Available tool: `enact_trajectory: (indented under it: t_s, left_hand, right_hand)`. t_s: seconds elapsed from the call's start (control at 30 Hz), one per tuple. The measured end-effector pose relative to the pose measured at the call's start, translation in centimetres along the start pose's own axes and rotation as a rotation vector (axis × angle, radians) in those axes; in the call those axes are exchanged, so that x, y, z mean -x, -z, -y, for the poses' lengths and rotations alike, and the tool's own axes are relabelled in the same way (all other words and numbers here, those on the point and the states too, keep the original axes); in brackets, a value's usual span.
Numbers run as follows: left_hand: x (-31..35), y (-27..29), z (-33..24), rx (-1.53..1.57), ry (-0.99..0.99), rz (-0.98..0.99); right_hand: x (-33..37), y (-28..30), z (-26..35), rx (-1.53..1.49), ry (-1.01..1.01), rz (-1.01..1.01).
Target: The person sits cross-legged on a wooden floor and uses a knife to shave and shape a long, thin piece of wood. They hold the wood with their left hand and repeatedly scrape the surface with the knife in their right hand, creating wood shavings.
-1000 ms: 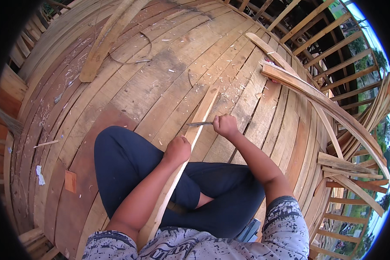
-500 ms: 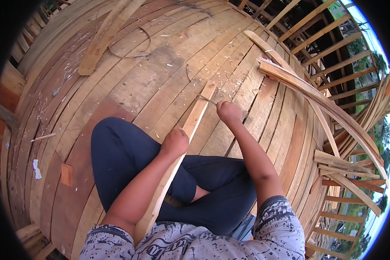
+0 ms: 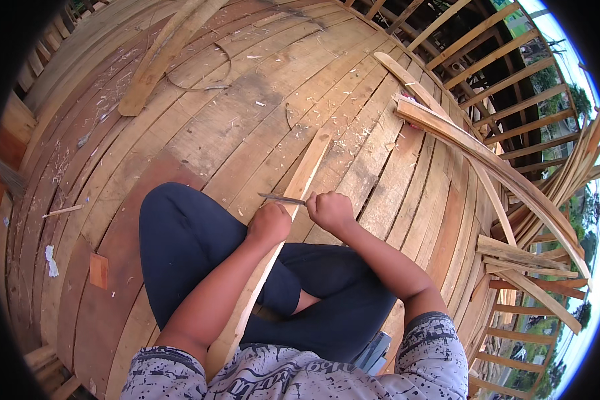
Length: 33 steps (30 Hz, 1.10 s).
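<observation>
Knife [image 3: 283, 199] in the right hand [image 3: 331, 212], long board [image 3: 303, 177] in the left hand [image 3: 269, 224]

In the head view, the left hand is curled tightly over the board, its fingertips hidden; the board slants through this grip, its far end ahead and a little to the right, its near part running back under the left forearm toward the body; the right hand is a closed fist just right of and slightly ahead of the left, the knife's handle hidden inside it; the dark blade points leftward from that fist, crosses above the board and passes just ahead of the left knuckles; whether the edge touches the wood I cannot tell.

Pale shavings [image 3: 340, 145] lie on the plank floor [image 3: 227, 137] ahead of both grips; a bent knee in dark trousers [image 3: 180, 233] is just left of the left hand; well to the right of the right fist lean long curved planks [image 3: 480, 147]; far ahead and left of the left grip is a broad plank [image 3: 155, 67]; well to its left lie a reddish square offcut [image 3: 99, 271] and a white scrap [image 3: 51, 261].
</observation>
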<state>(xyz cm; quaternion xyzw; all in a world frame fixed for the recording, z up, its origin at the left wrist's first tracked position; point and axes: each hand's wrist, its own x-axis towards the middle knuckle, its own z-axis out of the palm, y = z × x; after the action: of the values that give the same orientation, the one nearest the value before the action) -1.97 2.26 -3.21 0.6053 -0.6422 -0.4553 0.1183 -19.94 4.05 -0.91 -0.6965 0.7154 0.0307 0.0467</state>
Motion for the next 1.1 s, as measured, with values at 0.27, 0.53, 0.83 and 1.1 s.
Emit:
enact_trajectory:
  t_s: [0.27, 0.53, 0.83, 1.1]
  left_hand:
    - [0.4, 0.4, -0.4, 0.004, 0.029, 0.039]
    - [0.1, 0.7, -2.2, -0.005, -0.001, 0.121]
    - [0.2, 1.0, -0.9, -0.04, 0.056, 0.102]
    - [-0.2, -0.1, -0.2, -0.031, 0.014, 0.113]
  right_hand:
    - [-2.8, -2.3, -4.7, -0.053, -0.16, -0.191]
    - [-4.5, -3.0, -9.6, -0.001, -0.125, -0.376]
    - [-0.4, -2.0, -4.3, 0.001, -0.203, -0.08]
    - [-5.1, -0.5, -13.9, -0.082, -0.658, -0.14]
